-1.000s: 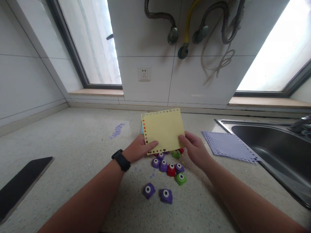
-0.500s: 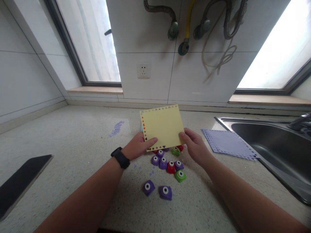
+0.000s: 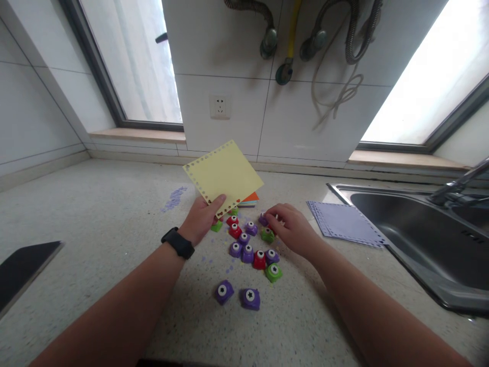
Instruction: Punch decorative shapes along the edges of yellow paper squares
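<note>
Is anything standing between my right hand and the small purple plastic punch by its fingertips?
Nothing visible: your right hand is right at the small purple plastic punch, partly covering it. The small green plastic punch sits just nearer you, not between them. I can't see what's under the hand.

One head-worn view, facing forward and down, from above and behind left hand (image 3: 199, 220) and right hand (image 3: 293, 229), both at middle range, forearms (image 3: 118, 290) nearest, counter (image 3: 126, 204) beneath, wall (image 3: 225, 140) beyond, sink (image 3: 385, 224) rightward.
</note>
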{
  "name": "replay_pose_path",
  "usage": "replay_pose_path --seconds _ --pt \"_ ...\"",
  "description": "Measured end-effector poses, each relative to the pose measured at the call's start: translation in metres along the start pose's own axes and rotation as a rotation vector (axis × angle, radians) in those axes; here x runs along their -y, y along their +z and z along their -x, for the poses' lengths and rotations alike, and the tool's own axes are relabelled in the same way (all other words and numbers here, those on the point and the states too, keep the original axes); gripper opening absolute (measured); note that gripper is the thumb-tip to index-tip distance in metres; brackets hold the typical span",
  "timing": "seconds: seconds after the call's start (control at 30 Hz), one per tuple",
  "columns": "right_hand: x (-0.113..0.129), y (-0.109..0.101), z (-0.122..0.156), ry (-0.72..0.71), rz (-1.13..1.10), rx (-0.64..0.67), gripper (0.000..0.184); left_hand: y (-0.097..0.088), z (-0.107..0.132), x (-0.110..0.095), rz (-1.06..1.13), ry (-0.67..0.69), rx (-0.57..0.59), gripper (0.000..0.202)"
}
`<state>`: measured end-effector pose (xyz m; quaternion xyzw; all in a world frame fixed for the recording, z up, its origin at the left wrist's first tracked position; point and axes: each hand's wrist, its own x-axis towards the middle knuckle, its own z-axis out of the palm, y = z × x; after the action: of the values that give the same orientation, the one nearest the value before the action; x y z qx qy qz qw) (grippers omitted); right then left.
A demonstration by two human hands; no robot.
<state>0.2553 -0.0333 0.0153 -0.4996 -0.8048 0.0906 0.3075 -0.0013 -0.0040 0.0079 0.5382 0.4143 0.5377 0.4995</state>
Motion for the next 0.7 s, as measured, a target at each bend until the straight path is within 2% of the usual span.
replay_pose_path --seconds 0.13,0.2,0.4,0.7 --pt "-0.002 -0.005 -0.002 -0.08 0.127 0.129 0.017 -0.006 -0.003 0.0 -0.223 0.143 -0.001 0.04" --pt "0.0 -0.009 -0.002 -0.122 0.19 0.201 0.017 -0.008 -0.005 0.002 -0.294 0.147 0.001 0.04" --pt "0.006 -0.016 -0.001 -0.165 0.325 0.301 0.021 -0.009 -0.009 0.007 -0.128 0.036 -0.013 0.045" --pt "0.003 -0.014 0.001 -0.164 0.377 0.294 0.017 -0.004 -0.005 0.003 -0.035 0.007 0.032 0.043"
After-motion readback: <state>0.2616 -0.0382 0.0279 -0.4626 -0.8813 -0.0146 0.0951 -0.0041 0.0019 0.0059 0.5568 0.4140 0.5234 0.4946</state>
